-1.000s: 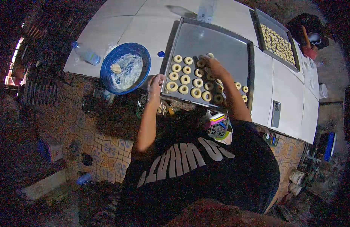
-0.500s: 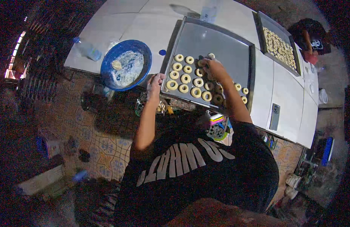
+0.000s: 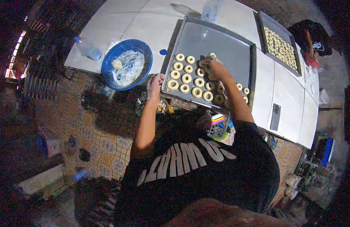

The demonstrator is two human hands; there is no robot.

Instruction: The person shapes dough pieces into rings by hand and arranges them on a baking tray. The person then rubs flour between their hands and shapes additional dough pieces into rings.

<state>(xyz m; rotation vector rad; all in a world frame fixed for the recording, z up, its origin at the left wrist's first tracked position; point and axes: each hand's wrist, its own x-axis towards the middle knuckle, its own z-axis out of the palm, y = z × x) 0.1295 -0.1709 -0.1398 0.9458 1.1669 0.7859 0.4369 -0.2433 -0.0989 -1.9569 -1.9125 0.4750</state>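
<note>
A metal tray (image 3: 214, 38) on the white tiled table holds rows of pale dough rings (image 3: 196, 92) in its lower part. My left hand (image 3: 156, 86), dusted with flour, has its fingers curled on the tray's left rim. My right hand (image 3: 212, 67) reaches into the tray among the rings, fingers bent downward and drawn together; a pale piece of dough shows just beyond it, and whatever is under the fingertips is hidden. Left of the tray is a blue basin (image 3: 141, 70) with floury residue and a small dough lump (image 3: 117, 64) inside.
A second tray of rings (image 3: 279, 43) sits at the right, near another person (image 3: 311, 34) in dark clothing. On the tiled table (image 3: 262, 94) lie a phone (image 3: 275, 116) and a blue cap (image 3: 163, 52); a plastic bottle (image 3: 92, 51) stands left. Tiled floor (image 3: 95, 132) lies below.
My right hand still works at about the same spot in the tray, its fingers shifting slightly. My left hand stays on the rim. The table appears shifted slightly up and right in view.
</note>
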